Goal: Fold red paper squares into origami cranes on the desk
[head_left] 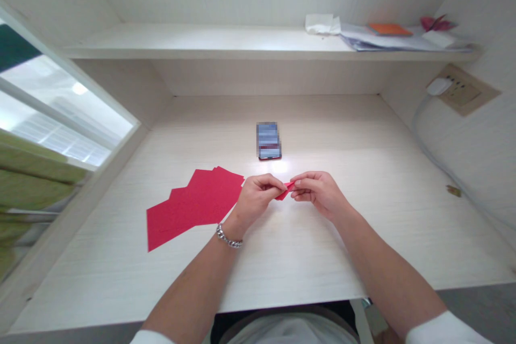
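A small folded piece of red paper is held just above the desk, between my two hands. My left hand pinches its left side, fingers closed. The thumb and fingers of my right hand pinch its upper right corner. Parts of the paper are hidden behind the fingertips. Beside my left hand, several flat red paper sheets lie fanned out and overlapping on the desk. A silver chain bracelet circles my left wrist.
A phone with a blurred lit screen lies beyond my hands on the pale desk. Above it, a shelf carries papers, an orange item and white tissue. At right, a cable runs from a plug. A window stands left.
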The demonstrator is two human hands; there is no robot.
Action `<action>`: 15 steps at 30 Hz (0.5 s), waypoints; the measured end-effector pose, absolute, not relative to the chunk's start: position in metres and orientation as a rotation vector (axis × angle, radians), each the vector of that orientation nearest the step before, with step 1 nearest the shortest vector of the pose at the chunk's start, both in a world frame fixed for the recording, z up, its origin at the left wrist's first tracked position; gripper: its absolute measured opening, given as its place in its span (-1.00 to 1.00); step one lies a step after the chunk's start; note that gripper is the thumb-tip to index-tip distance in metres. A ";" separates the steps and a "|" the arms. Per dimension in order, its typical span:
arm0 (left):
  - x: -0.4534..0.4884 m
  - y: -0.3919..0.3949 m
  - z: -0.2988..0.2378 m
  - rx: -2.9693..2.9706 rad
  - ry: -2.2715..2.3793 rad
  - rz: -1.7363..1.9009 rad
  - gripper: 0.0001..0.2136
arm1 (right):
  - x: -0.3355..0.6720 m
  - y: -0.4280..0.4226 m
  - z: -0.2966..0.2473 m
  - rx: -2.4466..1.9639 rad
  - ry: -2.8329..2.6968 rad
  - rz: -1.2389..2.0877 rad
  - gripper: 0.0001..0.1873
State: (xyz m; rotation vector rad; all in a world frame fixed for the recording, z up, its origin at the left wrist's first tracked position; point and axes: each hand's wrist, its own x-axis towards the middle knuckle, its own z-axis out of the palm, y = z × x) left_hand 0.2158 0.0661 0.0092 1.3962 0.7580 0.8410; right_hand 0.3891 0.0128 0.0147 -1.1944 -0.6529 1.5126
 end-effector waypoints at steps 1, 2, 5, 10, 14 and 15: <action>0.216 0.066 0.009 1.394 0.759 0.841 -0.95 | 0.389 0.013 0.015 -1.192 -0.657 1.515 -0.84; 0.216 0.066 0.010 1.393 0.760 0.842 -0.96 | 0.390 0.013 0.015 -1.188 -0.665 1.517 -0.83; 0.217 0.065 0.012 1.397 0.760 0.835 -0.96 | 0.390 0.012 0.014 -1.184 -0.710 1.509 -0.80; 0.219 0.062 0.013 1.417 0.770 0.784 -0.96 | 0.389 0.012 0.008 -1.299 -0.853 1.447 -0.73; 0.218 0.065 0.007 1.373 0.776 0.746 -0.93 | 0.389 0.013 0.005 -1.301 -0.911 1.424 -0.70; 0.217 0.066 0.006 1.354 0.770 0.739 -0.91 | 0.389 0.013 0.004 -1.306 -0.913 1.412 -0.69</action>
